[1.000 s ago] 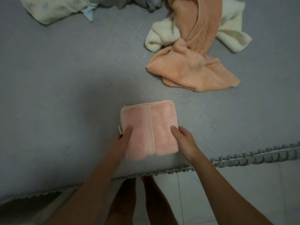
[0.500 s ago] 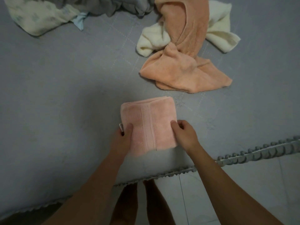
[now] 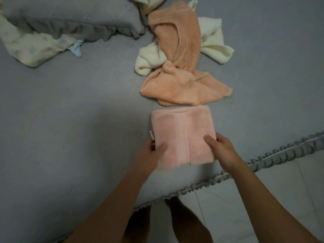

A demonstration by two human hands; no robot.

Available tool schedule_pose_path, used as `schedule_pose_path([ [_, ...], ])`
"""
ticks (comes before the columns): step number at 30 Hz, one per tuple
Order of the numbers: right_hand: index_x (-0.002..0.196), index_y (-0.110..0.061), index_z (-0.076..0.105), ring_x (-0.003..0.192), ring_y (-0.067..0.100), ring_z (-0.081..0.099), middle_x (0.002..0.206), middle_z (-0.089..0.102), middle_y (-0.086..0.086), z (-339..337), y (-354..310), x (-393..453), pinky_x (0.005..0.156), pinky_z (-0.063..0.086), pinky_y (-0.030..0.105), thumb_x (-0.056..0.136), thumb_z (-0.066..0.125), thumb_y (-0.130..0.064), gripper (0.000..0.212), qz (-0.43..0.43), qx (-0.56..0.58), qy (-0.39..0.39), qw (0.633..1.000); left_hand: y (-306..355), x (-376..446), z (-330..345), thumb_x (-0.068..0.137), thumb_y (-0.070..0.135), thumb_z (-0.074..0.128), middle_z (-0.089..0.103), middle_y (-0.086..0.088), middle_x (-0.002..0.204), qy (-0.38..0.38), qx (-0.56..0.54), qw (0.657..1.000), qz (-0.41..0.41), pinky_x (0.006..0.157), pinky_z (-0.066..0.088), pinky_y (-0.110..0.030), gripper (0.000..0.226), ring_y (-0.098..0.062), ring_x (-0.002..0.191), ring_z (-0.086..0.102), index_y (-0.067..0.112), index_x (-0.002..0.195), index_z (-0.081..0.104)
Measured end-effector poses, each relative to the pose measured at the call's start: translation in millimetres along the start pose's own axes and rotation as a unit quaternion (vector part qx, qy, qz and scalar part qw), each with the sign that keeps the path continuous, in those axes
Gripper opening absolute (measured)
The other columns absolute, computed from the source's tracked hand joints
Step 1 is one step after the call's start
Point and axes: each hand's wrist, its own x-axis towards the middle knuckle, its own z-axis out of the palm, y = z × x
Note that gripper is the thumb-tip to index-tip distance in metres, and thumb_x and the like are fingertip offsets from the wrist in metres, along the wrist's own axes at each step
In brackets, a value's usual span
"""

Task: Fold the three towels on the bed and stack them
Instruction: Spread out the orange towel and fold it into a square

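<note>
Your left hand (image 3: 150,151) and right hand (image 3: 219,148) pinch the pink towel (image 3: 182,135) at 9 and 3 o'clock; soft, light, floppy, so lift by both side edges

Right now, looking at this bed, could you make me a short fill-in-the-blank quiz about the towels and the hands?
1. The folded towel held between both hands is ____ in colour.
2. The orange towel lies crumpled on top of a ____ coloured towel.
3. Each thumb presses on the ____ face of the folded towel, left hand and right hand at opposite sides.
4. Towels already folded: ____.

Missing words: pink; cream; top; one
</note>
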Motion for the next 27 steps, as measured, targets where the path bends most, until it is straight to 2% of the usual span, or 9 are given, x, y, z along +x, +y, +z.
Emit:
schedule_pose_path([
  [4,0.092,-0.018,0.071,0.088,0.02,0.066,0.091,0.074,-0.004,-74,0,1,0.076,0.051,0.035,0.091,0.055,-0.009,0.018,-0.038,0.086,0.099,0.991,38,15,64,0.094,0.013,0.062,0.068,-0.011,0.117,-0.072,0.039,0.994,0.066,0.089,0.054,-0.037,0.029,-0.023,0.105,0.066,0.009,0.122,0.058],
  [8,0.086,-0.024,0.075,0.083,0.011,0.067,0.086,0.075,-0.011,-140,5,28,0.076,0.052,0.033,0.084,0.057,-0.02,0.019,-0.054,0.14,0.199,0.968,74,43,136,0.091,0.022,0.062,0.069,-0.013,0.114,-0.126,0.079,0.983,0.108,0.093,0.052,-0.045,0.03,-0.03,0.108,0.065,0.01,0.118,0.057],
  [11,0.1,-0.018,0.071,0.085,0.015,0.063,0.102,0.07,0.002,-170,16,70,0.081,0.048,0.034,0.085,0.062,-0.033,0.023,-0.013,0.069,0.223,0.972,85,75,175,0.09,0.024,0.063,0.07,-0.011,0.108,-0.092,0.149,0.978,0.109,0.088,0.051,-0.039,0.028,-0.03,0.102,0.066,0.013,0.116,0.059],
  [14,0.107,-0.012,0.065,0.088,0.026,0.059,0.103,0.063,0.009,-179,25,94,0.082,0.047,0.038,0.089,0.061,-0.037,0.032,0.039,-0.029,0.207,0.977,85,99,187,0.086,0.019,0.066,0.071,-0.011,0.099,-0.046,0.299,0.945,0.125,0.071,0.043,-0.028,0.022,-0.027,0.094,0.067,0.012,0.107,0.064],
  [17,0.102,-0.017,0.059,0.09,0.026,0.06,0.101,0.063,0.007,-177,25,101,0.083,0.049,0.039,0.088,0.061,-0.036,0.024,0.025,-0.017,0.198,0.98,95,114,184,0.076,0.021,0.075,0.071,-0.008,0.102,-0.021,0.333,0.928,0.165,0.078,0.05,-0.033,0.039,-0.026,0.094,0.066,0.016,0.113,0.065],
  [19,0.101,-0.017,0.058,0.088,0.025,0.059,0.1,0.063,0.006,-174,24,100,0.078,0.046,0.035,0.088,0.061,-0.036,0.023,0.021,-0.013,0.202,0.979,106,125,179,0.078,0.028,0.073,0.067,-0.01,0.112,0.023,0.413,0.883,0.221,0.085,0.05,-0.038,0.044,-0.03,0.102,0.062,0.017,0.119,0.063],
  [22,0.104,-0.019,0.053,0.088,0.022,0.058,0.1,0.061,0.003,-174,25,95,0.074,0.042,0.029,0.087,0.062,-0.036,0.025,0.012,-0.019,0.213,0.977,121,146,163,0.075,0.027,0.067,0.055,-0.015,0.129,0.123,0.564,0.761,0.297,0.092,0.041,-0.045,0.052,-0.039,0.117,0.051,0.016,0.125,0.058],
  [25,0.12,-0.017,0.051,0.095,0.021,0.059,0.105,0.059,-0.001,-175,21,87,0.071,0.044,0.025,0.084,0.065,-0.034,0.042,-0.019,-0.047,0.234,0.971,133,163,137,0.068,0.03,0.077,0.033,-0.016,0.151,0.131,0.682,0.695,0.187,0.109,0.028,-0.05,0.095,-0.037,0.137,0.033,0.015,0.149,0.029],
  [27,0.13,-0.012,0.048,0.109,0.029,0.057,0.119,0.058,0.007,-174,12,81,0.09,0.047,0.04,0.08,0.068,-0.034,0.059,-0.051,-0.139,0.278,0.949,135,166,125,0.07,0.029,0.075,0.039,-0.018,0.146,0.135,0.727,0.659,0.14,0.107,0.03,-0.054,0.095,-0.039,0.131,0.038,0.015,0.15,0.024],
])
